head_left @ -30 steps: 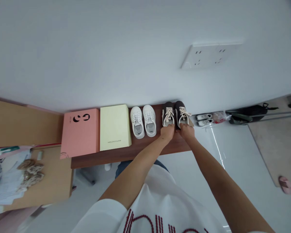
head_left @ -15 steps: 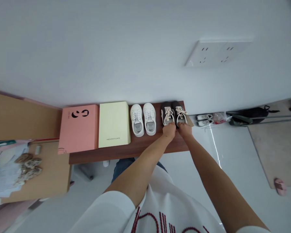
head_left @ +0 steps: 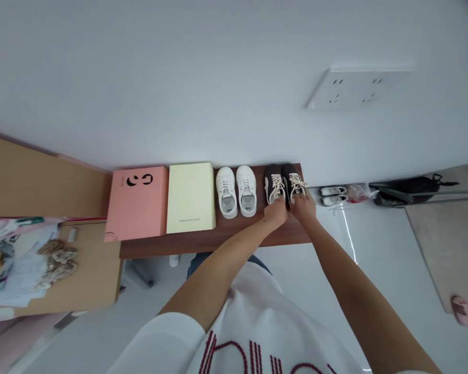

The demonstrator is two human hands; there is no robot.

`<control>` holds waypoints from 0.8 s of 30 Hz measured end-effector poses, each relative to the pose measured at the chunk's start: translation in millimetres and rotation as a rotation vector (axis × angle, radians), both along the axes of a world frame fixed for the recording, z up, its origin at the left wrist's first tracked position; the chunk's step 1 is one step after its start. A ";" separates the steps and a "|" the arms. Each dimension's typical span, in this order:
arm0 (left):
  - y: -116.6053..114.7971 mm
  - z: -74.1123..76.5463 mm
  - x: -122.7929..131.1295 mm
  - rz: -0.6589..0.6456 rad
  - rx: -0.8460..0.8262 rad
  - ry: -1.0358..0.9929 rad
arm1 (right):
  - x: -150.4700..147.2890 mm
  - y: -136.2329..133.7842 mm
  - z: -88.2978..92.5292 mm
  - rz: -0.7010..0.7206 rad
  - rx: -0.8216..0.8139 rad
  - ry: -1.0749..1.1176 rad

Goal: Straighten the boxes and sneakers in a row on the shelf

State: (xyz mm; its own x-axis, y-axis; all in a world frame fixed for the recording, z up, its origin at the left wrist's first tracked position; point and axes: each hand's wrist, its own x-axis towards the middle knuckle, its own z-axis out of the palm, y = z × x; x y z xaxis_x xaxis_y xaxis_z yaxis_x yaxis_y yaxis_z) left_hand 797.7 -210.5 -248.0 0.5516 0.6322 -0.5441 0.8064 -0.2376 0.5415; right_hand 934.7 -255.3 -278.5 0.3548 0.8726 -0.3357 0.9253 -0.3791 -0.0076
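A pair of dark sneakers with pale laces stands at the right end of a narrow brown shelf (head_left: 226,228), toes toward the wall. My left hand (head_left: 276,212) is closed on the heel of the left dark sneaker (head_left: 273,179). The heel of the right dark sneaker (head_left: 292,177) is in my right hand (head_left: 303,208), also closed; both heels are partly hidden by my fingers. To their left sit a white sneaker (head_left: 226,182) and its mate (head_left: 246,182), side by side with toes to the wall.
Left of the white sneakers lie a pale yellow box (head_left: 191,195) and a pink box (head_left: 140,208). A cluttered desk (head_left: 97,275) stands at far left. Another pair of shoes (head_left: 333,196), a plastic bag (head_left: 359,192) and a black bag (head_left: 417,184) are at right. A wall socket (head_left: 362,88) is above.
The whole view has shifted slightly, so the shelf and its things appear further right. Both hands stay at the heels of the dark sneakers, which keep their place on the shelf.
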 end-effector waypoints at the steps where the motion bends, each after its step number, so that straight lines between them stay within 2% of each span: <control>1: 0.5 3.2 -4.8 -0.004 0.014 -0.015 | -1.1 -0.3 2.8 -0.002 0.033 -0.003; 7: 9.8 18.9 -47.3 0.049 0.089 -0.074 | -23.7 -2.7 17.6 -0.033 0.189 -0.006; 14: 11.3 34.0 -121.2 0.220 0.115 -0.082 | -93.4 0.1 33.7 0.035 0.282 0.078; 19: -0.7 30.6 -209.2 0.351 0.122 -0.122 | -156.5 2.6 43.8 0.038 0.282 0.196; 24: -28.9 15.5 -335.1 0.556 0.068 -0.183 | -242.3 -14.6 39.4 -0.031 0.242 0.527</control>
State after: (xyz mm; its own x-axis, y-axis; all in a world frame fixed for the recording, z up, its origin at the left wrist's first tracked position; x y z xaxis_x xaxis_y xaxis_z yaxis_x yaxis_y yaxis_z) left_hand 462.6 -239.4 -232.5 0.2084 0.8837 -0.4192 0.7145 0.1551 0.6822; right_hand 692.3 -270.0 -239.1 0.2203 0.9384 -0.2661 0.7619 -0.3359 -0.5538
